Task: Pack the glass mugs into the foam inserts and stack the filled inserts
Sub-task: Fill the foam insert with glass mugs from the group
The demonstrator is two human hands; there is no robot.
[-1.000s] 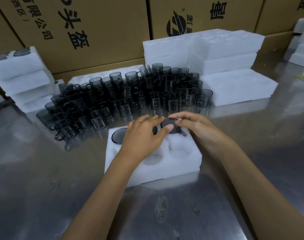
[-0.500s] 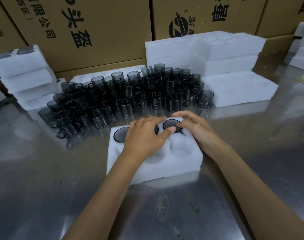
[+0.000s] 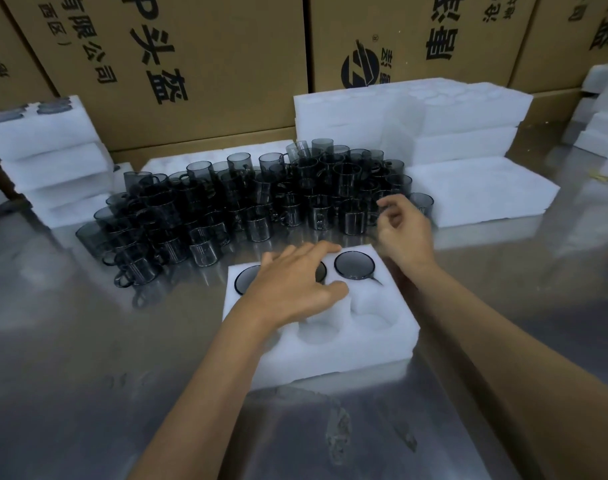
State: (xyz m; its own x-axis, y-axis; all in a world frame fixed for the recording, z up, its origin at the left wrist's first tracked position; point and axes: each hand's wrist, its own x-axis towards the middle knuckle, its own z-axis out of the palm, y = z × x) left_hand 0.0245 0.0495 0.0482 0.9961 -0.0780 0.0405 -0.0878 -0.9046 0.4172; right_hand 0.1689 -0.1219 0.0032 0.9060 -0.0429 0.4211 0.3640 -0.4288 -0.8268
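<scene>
Foam insert (image 3: pixel 330 355) lies nearest on the steel table (image 3: pixel 88 375); near-row pockets are empty, far-row pockets hold seated mugs (image 3: pixel 354 265). Left hand (image 3: pixel 288 289) presses flat on the insert, fingers extended, gripping nothing. Right hand (image 3: pixel 402 230) hovers beyond, fingers loosely curled and empty, at the cluster of loose glass mugs (image 3: pixel 247 202). Step in hand: fetching. Next move likely requires grasping a front-row mug.

cardboard boxes (image 3: pixel 198 64) | black print 头盔, 有限公司 | round logo
</scene>
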